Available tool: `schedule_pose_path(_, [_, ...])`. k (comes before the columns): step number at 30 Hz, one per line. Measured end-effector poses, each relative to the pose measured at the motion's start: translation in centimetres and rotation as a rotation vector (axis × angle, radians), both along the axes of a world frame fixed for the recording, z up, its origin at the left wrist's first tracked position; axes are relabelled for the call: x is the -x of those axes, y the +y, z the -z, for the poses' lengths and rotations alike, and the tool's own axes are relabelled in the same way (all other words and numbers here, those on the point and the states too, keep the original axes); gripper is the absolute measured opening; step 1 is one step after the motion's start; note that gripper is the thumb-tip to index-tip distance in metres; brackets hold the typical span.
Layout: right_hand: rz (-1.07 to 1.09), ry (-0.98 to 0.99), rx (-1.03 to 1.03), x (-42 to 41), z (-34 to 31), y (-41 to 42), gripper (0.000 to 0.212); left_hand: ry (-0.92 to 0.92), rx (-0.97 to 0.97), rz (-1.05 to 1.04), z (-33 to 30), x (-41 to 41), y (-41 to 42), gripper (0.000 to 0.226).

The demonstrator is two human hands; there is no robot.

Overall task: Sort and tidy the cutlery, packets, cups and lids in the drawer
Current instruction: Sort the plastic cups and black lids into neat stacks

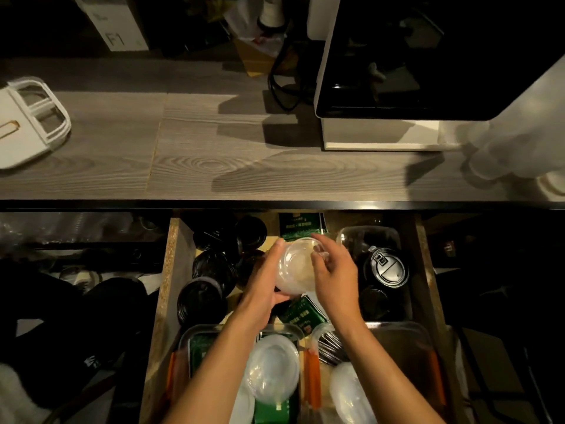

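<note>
The grip is a two-handed one: the left hand [265,278] cups the underside and near wall of a clear, shallow round plastic cup [298,266], thumb up along its left rim, while the right hand [334,270] pinches the far right rim between fingertips [318,240] and thumb. The cup hangs tilted above the middle of the open wooden drawer [166,270], touching nothing below it.

Thin clear plastic like that looks slippery and soft, so a squeeze from the right hand could buckle the rim, and a loosened left palm could let it slide down among the things underneath (I cannot tell whether it is one cup or several nested).

Just left of the hands lie round black plastic lids [214,267], some stacked and leaning; a dropped cup, or an elbow drawn back, could topple them. Right of the hands a clear rectangular plastic tray [394,237] holds a black sip lid [385,268], and green printed packets [301,313] lie under the wrists, partly hidden. Nearer the person, clear domed lids [272,367] sit in a tray, close under both forearms, easily swept aside when the arms pull back. The grey wood-grain bench [183,154] above the drawer is dim, and mis-sorting clear pieces seems likely in this light.
</note>
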State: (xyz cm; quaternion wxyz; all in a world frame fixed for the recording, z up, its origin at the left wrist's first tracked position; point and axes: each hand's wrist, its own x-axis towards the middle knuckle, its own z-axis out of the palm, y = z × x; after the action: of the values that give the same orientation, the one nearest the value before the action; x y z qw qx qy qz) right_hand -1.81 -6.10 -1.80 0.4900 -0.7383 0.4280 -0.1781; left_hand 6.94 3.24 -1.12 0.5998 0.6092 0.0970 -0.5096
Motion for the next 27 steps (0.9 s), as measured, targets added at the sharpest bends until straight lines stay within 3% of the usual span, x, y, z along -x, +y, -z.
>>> schedule_pose_path(3, [0.004, -0.036, -0.137, 0.9, 0.2, 0.5, 0.033, -0.003, 0.018, 0.05, 0.1, 1.4, -0.3, 0.062])
schedule_pose_path(6, [-0.011, -0.05, -0.335, 2.0, 0.5, 0.4, 0.03, -0.04, 0.007, 0.095, 0.4, 2.4, -0.5, 0.047])
schedule_pose_path(9, [-0.08, 0.011, -0.36, 3.4, 0.7, 0.2, 0.034, -0.104, -0.002, 0.148, 0.7, 3.2, -0.4, 0.035])
schedule_pose_path(12, [-0.093, 0.0, -0.336, 4.2, 0.8, 0.7, 0.031, -0.126, -0.026, 0.17, 0.9, 3.4, -0.7, 0.01])
schedule_pose_path(16, [-0.1, -0.008, -0.335, 4.1, 1.1, 1.0, 0.027, -0.196, -0.078, 0.165, 1.3, 3.3, -1.0, 0.012])
schedule_pose_path(19, [-0.108, -0.008, -0.538, 3.5, 1.7, -0.4, 0.035, -0.147, -0.107, 0.119, 1.9, 2.1, -0.7, 0.017])
schedule_pose_path(20, [-0.039, 0.024, -0.522, 3.4, 2.4, -1.3, 0.035, -0.129, -0.121, 0.096, 2.1, 1.5, -0.5, 0.019])
schedule_pose_path(23, [0.14, 0.285, -0.137, 3.4, 5.3, -4.4, 0.029, -0.109, -0.144, 0.015, 2.6, -0.5, 0.4, 0.026])
schedule_pose_path(27, [-0.07, 0.631, 0.016, 2.7, 8.1, -6.2, 0.028, -0.127, -0.148, -0.031, 3.2, -1.9, 1.5, 0.029])
